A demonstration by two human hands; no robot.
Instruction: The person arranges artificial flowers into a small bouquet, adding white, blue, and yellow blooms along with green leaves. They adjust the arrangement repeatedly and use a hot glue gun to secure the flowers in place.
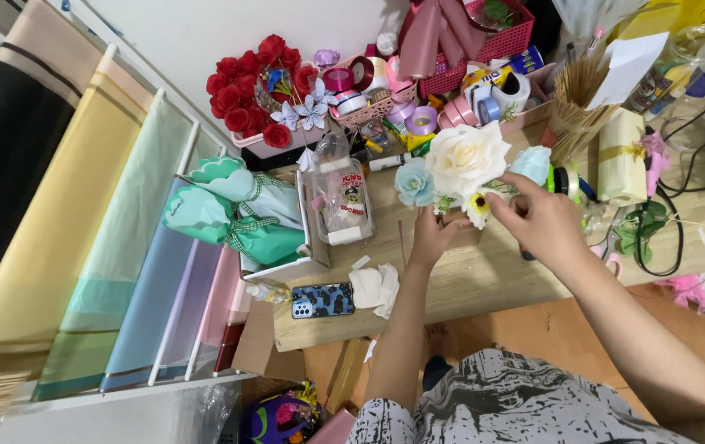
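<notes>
My left hand [433, 238] grips the stems of a small bunch of artificial flowers, held over the wooden table [484, 275]. The bunch has a large cream rose [466, 156], a light blue rose [414, 182] on its left, a pale blue bloom [531, 164] on its right and a small yellow-centred daisy [477, 207] low in front. My right hand [537, 220] pinches at the daisy side of the bunch with fingertips touching the flowers.
A clear bottle [342, 197] and a white box of mint-green wrapped bouquets [241, 218] lie left. A phone [323, 300] and crumpled tissue [375, 288] sit near the table's front edge. Ribbon spools [418, 115], red roses [249, 82], skewers [574, 111], cables [673, 222] crowd the back. Paper rolls [122, 247] hang left.
</notes>
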